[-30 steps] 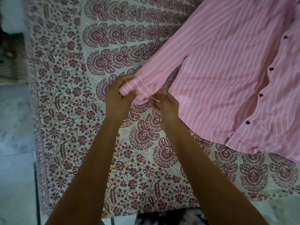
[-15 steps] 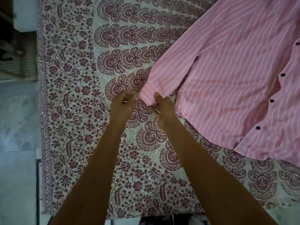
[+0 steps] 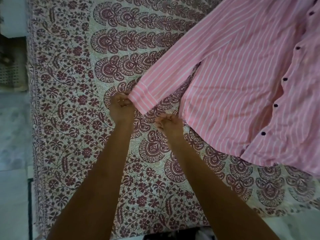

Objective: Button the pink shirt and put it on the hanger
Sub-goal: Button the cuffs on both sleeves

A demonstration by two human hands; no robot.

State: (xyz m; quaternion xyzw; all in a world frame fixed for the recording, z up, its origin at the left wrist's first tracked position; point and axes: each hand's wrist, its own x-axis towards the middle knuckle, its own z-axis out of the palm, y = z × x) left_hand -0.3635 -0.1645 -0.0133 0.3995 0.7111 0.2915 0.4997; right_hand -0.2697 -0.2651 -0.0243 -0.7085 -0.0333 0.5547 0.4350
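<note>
The pink white-striped shirt [image 3: 242, 80] lies flat on the patterned bedspread at the right, with its front closed by a row of dark buttons [image 3: 275, 105]. One sleeve stretches down-left and ends in the cuff [image 3: 144, 99]. My left hand [image 3: 121, 109] is at the cuff's left corner, with its fingers pinched against the cuff edge. My right hand [image 3: 168, 123] hovers just below the cuff beside the shirt's side seam, fingers loosely curled and holding nothing. No hanger is in view.
The maroon-and-cream printed bedspread [image 3: 72, 104] covers the bed; its left edge runs down the frame beside pale floor [image 3: 12, 153]. A woven basket-like object [image 3: 10, 73] and a white block [image 3: 13, 16] sit at the far left. Something dark [image 3: 173, 235] lies below the near edge.
The sleeve cuff, held up in both hands a second ago, now lies flat on the bedspread. My right hand has let go and drawn back. The camera view shifted left and down.
</note>
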